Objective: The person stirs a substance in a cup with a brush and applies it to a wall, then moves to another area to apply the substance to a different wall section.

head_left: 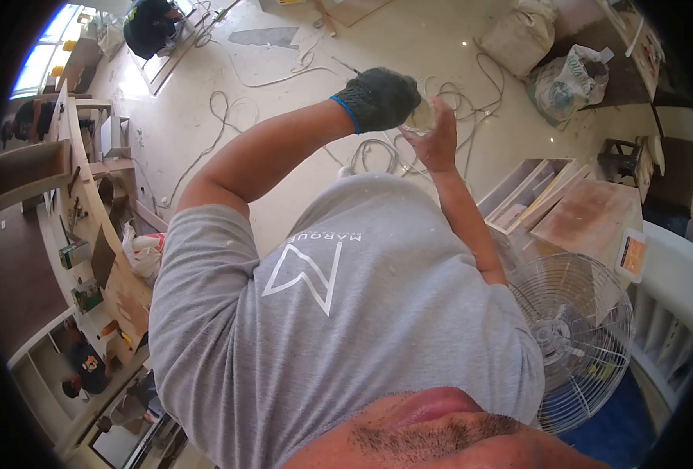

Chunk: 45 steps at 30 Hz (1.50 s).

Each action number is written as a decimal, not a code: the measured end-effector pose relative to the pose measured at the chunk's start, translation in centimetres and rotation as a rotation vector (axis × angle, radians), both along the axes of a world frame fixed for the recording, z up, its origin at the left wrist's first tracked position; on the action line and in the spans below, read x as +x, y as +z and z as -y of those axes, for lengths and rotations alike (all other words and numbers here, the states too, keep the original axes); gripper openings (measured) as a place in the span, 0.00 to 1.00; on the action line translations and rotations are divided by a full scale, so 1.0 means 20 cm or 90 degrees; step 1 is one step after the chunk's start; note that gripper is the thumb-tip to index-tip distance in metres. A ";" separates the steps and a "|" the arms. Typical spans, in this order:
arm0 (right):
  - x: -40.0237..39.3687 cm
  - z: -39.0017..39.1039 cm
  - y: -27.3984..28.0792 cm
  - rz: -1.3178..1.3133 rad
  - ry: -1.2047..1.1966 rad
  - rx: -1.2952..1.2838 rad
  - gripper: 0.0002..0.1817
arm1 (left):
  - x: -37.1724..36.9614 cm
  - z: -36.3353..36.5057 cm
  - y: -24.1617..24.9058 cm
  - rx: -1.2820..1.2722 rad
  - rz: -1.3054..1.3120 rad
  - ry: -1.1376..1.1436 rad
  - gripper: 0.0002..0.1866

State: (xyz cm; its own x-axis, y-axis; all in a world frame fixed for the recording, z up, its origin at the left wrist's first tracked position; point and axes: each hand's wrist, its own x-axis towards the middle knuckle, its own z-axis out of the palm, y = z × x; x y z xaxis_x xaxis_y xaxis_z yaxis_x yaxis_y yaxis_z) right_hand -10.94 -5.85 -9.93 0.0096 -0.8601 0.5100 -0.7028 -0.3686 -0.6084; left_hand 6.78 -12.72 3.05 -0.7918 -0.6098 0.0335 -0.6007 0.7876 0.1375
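My left hand [379, 100] wears a dark green knitted glove with a blue cuff and is closed, its fingers mostly hidden. A thin dark stick-like tool [347, 66] juts out from its far side; its working end is out of sight. My bare right hand [438, 139] curls around a small clear round cup [421, 119], which seems to hold something pale. The gloved hand is right beside the cup's rim and partly covers it. Both arms are stretched forward above the floor.
Loose cables [377, 154] coil on the tiled floor below my hands. A wire-guarded fan [553, 332] and wooden boxes [589, 215] stand at right, sacks [569, 84] beyond. Wooden cabinets [30, 176] line the left. Other people [149, 27] are at far left.
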 end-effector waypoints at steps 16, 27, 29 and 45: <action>-0.01 0.03 0.00 -0.007 0.024 -0.006 0.51 | 0.04 -0.02 0.00 -0.081 0.028 -0.065 0.06; -0.01 0.01 0.02 -0.030 0.019 -0.001 0.50 | 0.03 -0.02 -0.03 0.019 0.063 -0.071 0.07; 0.01 0.02 0.02 -0.021 0.016 0.004 0.50 | 0.05 0.02 -0.02 0.006 -0.023 -0.016 0.08; 0.01 -0.02 0.00 -0.005 0.024 0.024 0.50 | 0.02 -0.04 -0.01 0.080 -0.046 -0.046 0.07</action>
State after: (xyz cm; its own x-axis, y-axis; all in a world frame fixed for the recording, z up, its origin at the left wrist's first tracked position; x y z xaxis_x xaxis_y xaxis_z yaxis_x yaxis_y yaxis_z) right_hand -10.77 -5.51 -9.84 0.0456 -0.8780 0.4764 -0.6935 -0.3711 -0.6175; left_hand 7.11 -11.83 2.83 -0.8323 -0.5540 0.0194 -0.5276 0.8024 0.2788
